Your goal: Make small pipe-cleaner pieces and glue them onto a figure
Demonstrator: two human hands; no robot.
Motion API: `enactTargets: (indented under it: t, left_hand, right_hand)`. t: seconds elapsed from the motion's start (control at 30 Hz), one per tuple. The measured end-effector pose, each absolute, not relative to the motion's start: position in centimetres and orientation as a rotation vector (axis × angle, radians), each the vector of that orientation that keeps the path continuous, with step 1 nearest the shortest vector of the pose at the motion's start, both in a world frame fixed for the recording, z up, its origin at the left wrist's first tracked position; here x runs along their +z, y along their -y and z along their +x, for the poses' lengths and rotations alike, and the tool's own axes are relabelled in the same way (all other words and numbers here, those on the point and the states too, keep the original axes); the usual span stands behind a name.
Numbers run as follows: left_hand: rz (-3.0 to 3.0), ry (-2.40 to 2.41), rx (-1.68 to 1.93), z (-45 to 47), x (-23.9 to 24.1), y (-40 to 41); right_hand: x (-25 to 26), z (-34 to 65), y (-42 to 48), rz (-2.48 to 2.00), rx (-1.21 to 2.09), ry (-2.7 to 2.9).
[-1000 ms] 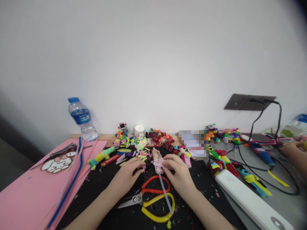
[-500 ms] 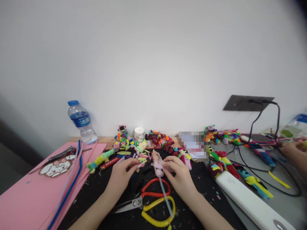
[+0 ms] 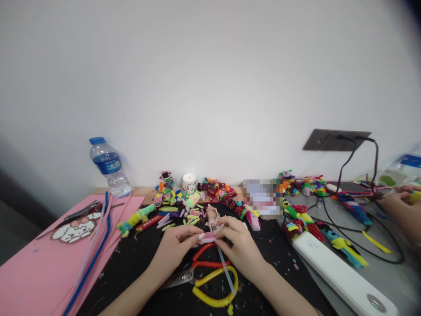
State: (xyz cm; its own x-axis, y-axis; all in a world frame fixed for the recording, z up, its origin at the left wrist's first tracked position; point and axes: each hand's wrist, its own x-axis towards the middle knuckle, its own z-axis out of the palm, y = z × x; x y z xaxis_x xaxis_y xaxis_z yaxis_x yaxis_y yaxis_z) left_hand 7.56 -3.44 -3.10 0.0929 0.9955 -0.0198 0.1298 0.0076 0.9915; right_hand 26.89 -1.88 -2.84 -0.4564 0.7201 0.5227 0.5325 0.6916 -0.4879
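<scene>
Between my two hands is a small pink and lilac fuzzy piece (image 3: 208,238), apparently cut pipe cleaners. My left hand (image 3: 179,246) pinches its left end with thumb and fingers. At the other end, my right hand (image 3: 237,242) is closed on it, the fingertips partly hiding it. Just behind lies what looks like a pale pink glue gun (image 3: 213,216) with a stained tip, and a translucent stick (image 3: 226,273) extends toward me. Below my hands rest large scissors (image 3: 215,287) with red and yellow handles, the blades partly covered by my left arm.
Cut pipe-cleaner pieces (image 3: 169,215) and colourful fuzzy figures (image 3: 228,202) lie behind my hands. A water bottle (image 3: 112,169) stands left, by pink sheets (image 3: 36,263). On the right are a white device (image 3: 342,274), black cables (image 3: 391,259) and another person's hand (image 3: 399,208).
My left hand has moved right, from the cut pieces to meet my right hand. Both now hold the pink and lilac piece in front of the pale pink glue gun.
</scene>
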Motion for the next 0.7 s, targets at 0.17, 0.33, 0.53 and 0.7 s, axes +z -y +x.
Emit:
enactTargets:
  t: [0.17,0.33,0.53,0.7]
  left_hand:
    - [1.315,-1.22,1.016,7.6,-2.8,3.6]
    - [1.296,-1.238,0.991,7.9,-2.6,3.7]
    - [1.423,-1.288,1.11,6.6,-3.2,3.2]
    - [1.761,-1.543,1.196,4.8,-3.6,2.1]
  right_hand:
    - [-2.8,26.9,1.8,-0.935,0.415,2.123]
    - [-2.6,26.7,1.8,-0.943,0.474,2.091]
    - [-2.6,26.8,1.6,-0.95,0.444,2.065]
    - [-3.0,26.6,1.7,-0.953,0.347,2.157]
